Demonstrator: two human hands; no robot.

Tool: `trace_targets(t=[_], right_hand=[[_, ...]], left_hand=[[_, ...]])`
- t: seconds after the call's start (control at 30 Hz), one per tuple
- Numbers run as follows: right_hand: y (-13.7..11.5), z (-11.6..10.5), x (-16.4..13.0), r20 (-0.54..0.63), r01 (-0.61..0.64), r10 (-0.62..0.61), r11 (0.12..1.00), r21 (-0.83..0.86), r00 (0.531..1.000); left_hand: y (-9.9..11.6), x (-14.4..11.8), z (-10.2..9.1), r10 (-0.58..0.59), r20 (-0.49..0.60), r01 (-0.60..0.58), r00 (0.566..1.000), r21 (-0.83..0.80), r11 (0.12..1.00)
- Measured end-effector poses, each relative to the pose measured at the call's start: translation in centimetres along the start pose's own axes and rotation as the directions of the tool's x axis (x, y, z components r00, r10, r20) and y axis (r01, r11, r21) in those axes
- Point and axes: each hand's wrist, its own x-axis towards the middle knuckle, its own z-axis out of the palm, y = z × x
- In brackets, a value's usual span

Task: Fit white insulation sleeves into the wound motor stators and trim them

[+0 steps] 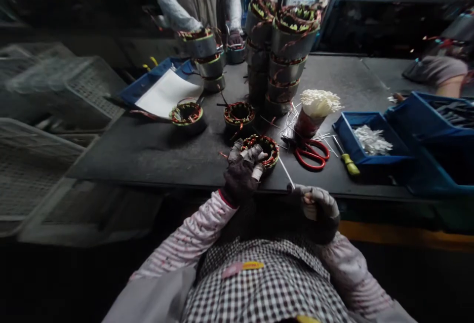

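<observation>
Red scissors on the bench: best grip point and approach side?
Grip the red scissors by the two loop handles, coming from above on the right-hand side. They lie flat with the loops spread open toward the right and the blades running left toward the cup of white ties, so the handle end is probably the freer one.

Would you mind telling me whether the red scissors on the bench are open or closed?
Closed: the red scissors lie flat with both handle loops side by side.
</observation>
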Motion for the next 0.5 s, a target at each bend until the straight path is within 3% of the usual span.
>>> trace_targets(t=[0.1, 0.2, 0.3, 0.4, 0.5], right_hand=[[0.4, 0.2, -1.4, -0.078, 0.116, -0.112, 0.992, 0.052, 0.991], [0.0, 0.9, 0.2, 0.063, 0.171, -0.176, 0.982, 0.080, 0.982], [-1.0, 2.4, 2.8, 0.150, 0.055, -0.072, 0.992, 0.111, 0.986], [-1.8, 3.8, 5.0, 0.198, -0.124, 0.067, 0.950, 0.288, 0.978], [-2.6, 4.1, 6.6, 0.337, -0.348, 0.215, 0.843, 0.410, 0.917]], left_hand=[[-0.2, -0.5, 0.7, -0.060, -0.055, 0.061, 0.997, 0.023, 0.998], [0.1, -0.1, 1.3, -0.080, -0.088, 0.088, 0.993, 0.092, 0.992], [0.7, 0.6, 1.4, -0.145, -0.084, 0.152, 0.986, 0.082, 0.985], [1.2, 1.1, 0.9, -0.238, -0.071, 0.233, 0.969, -0.066, 0.970], [1.5, 1.3, 0.3, -0.213, -0.070, 0.198, 0.975, -0.179, 0.964]])
